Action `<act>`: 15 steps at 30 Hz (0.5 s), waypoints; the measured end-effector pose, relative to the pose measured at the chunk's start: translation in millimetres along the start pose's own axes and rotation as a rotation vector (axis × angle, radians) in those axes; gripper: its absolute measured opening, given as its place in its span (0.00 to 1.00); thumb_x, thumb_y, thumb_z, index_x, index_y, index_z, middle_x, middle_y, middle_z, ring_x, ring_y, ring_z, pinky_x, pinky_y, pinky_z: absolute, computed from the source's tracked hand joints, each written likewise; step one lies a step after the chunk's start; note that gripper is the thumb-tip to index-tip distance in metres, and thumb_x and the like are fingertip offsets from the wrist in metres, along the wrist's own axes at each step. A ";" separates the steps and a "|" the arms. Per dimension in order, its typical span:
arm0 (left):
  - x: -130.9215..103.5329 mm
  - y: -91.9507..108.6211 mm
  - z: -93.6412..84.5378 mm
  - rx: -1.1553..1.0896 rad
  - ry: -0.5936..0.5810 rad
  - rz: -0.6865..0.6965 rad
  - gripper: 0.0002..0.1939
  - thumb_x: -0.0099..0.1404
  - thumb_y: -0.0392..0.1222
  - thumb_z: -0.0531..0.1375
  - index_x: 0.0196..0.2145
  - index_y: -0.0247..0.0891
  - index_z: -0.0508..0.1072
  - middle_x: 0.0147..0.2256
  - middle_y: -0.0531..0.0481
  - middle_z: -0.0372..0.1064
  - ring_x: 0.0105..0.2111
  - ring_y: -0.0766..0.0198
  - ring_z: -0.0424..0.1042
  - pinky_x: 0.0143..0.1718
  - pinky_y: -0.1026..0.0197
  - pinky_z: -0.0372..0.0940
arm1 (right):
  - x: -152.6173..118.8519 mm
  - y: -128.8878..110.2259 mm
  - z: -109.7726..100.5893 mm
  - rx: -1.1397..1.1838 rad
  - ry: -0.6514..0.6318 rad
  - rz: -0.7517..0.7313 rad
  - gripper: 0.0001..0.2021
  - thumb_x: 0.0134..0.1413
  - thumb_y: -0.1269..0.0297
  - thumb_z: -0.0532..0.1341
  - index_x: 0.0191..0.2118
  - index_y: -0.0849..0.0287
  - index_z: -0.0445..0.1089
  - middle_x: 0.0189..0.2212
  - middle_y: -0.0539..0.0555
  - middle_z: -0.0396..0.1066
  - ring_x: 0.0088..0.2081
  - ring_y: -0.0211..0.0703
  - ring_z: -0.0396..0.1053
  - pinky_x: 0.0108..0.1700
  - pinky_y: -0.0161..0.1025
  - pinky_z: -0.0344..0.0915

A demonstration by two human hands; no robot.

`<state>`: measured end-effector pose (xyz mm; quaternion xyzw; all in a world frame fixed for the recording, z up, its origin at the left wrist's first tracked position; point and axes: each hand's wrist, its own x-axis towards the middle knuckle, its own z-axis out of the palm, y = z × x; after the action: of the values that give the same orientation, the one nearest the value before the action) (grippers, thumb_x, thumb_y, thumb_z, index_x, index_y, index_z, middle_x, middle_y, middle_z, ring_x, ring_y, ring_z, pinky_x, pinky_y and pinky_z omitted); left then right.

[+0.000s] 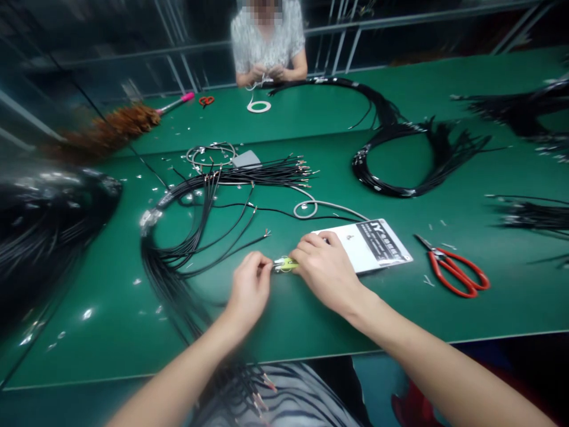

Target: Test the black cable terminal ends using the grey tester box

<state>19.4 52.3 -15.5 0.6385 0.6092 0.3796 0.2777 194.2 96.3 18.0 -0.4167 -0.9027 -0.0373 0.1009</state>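
— On the green table (311,308), what have the hands got?
— The left hand (249,290) pinches a thin wire end; the right hand (326,270) is closed on a small yellow-green tool (285,264) between them — hands nearly touching, just beside the white packet (377,246).
— How to do it well?
— I'd judge: keep the wire straight into the tool, fingertips close to the tip, the black cable bundle (186,237) kept off to the left, red scissors (457,273) within reach.

Bare forearms, striped black-and-white garment below
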 end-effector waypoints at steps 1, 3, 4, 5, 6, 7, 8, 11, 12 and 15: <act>0.2 -0.3 0.9 0.001 -0.004 -0.003 0.08 0.67 0.33 0.54 0.29 0.38 0.68 0.30 0.51 0.67 0.31 0.63 0.69 0.33 0.63 0.62 | 0.1 -0.1 0.3 -0.007 0.000 -0.001 0.06 0.59 0.69 0.63 0.30 0.57 0.70 0.30 0.51 0.74 0.41 0.46 0.65 0.46 0.46 0.50; 0.5 -0.9 2.4 0.002 -0.011 -0.010 0.08 0.67 0.33 0.54 0.29 0.38 0.68 0.30 0.51 0.67 0.31 0.63 0.69 0.33 0.63 0.62 | 0.1 -0.3 0.7 -0.020 -0.003 -0.001 0.07 0.59 0.70 0.63 0.30 0.58 0.69 0.30 0.51 0.74 0.41 0.45 0.65 0.46 0.47 0.50; 0.6 -1.0 3.1 0.001 -0.014 -0.013 0.08 0.67 0.33 0.54 0.29 0.38 0.68 0.30 0.51 0.67 0.31 0.63 0.69 0.33 0.63 0.62 | 0.1 -0.3 0.8 -0.025 -0.003 -0.001 0.07 0.59 0.70 0.62 0.29 0.58 0.69 0.30 0.51 0.74 0.41 0.45 0.65 0.46 0.47 0.49; 0.8 -1.1 3.6 0.000 -0.015 -0.016 0.08 0.67 0.33 0.54 0.29 0.38 0.68 0.30 0.51 0.67 0.31 0.63 0.69 0.33 0.63 0.62 | 0.0 -0.2 0.8 -0.028 -0.004 -0.001 0.07 0.59 0.70 0.62 0.29 0.58 0.69 0.30 0.51 0.74 0.41 0.45 0.65 0.46 0.47 0.49; 0.9 -1.1 4.0 -0.003 -0.017 -0.019 0.08 0.67 0.33 0.54 0.30 0.38 0.68 0.30 0.51 0.67 0.31 0.63 0.70 0.33 0.63 0.63 | -0.2 -0.1 0.7 -0.030 -0.003 0.000 0.07 0.59 0.71 0.62 0.29 0.58 0.69 0.30 0.51 0.73 0.40 0.45 0.65 0.46 0.47 0.49; 1.1 -1.2 4.2 -0.008 -0.017 -0.021 0.08 0.67 0.33 0.54 0.30 0.38 0.68 0.30 0.51 0.67 0.31 0.62 0.70 0.33 0.63 0.63 | -0.6 0.0 0.6 -0.032 -0.001 0.002 0.07 0.59 0.71 0.61 0.29 0.57 0.69 0.30 0.51 0.73 0.40 0.45 0.65 0.46 0.47 0.49; 1.1 -1.2 4.4 -0.012 -0.018 -0.023 0.08 0.67 0.34 0.54 0.30 0.38 0.68 0.30 0.51 0.67 0.31 0.62 0.70 0.33 0.63 0.63 | -1.0 0.0 0.4 -0.031 0.001 0.003 0.07 0.59 0.71 0.61 0.29 0.57 0.69 0.30 0.51 0.73 0.41 0.46 0.65 0.46 0.48 0.49; 0.9 -1.4 4.7 -0.022 -0.017 -0.027 0.08 0.67 0.35 0.54 0.29 0.38 0.68 0.30 0.51 0.68 0.32 0.62 0.70 0.32 0.63 0.63 | -1.7 -1.8 0.3 -0.021 0.006 0.008 0.05 0.58 0.71 0.62 0.31 0.57 0.69 0.32 0.53 0.74 0.42 0.49 0.65 0.46 0.49 0.49; 0.7 -1.5 4.8 -0.023 -0.017 -0.028 0.08 0.67 0.35 0.54 0.29 0.38 0.68 0.30 0.51 0.68 0.32 0.62 0.70 0.32 0.63 0.63 | -1.6 -3.0 0.0 -0.022 0.006 0.009 0.04 0.57 0.72 0.62 0.32 0.58 0.69 0.33 0.54 0.74 0.43 0.49 0.65 0.46 0.49 0.49; 0.2 -2.3 5.3 -0.023 -0.015 -0.027 0.08 0.67 0.36 0.54 0.30 0.38 0.68 0.30 0.51 0.68 0.32 0.62 0.70 0.33 0.63 0.63 | -1.8 -6.4 -3.9 -0.018 -0.006 0.016 0.02 0.56 0.70 0.63 0.33 0.58 0.69 0.34 0.55 0.75 0.45 0.51 0.66 0.47 0.50 0.50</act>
<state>22.5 53.3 -20.3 0.6296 0.6114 0.3781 0.2947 191.1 90.2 21.6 -0.4250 -0.8991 -0.0435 0.0949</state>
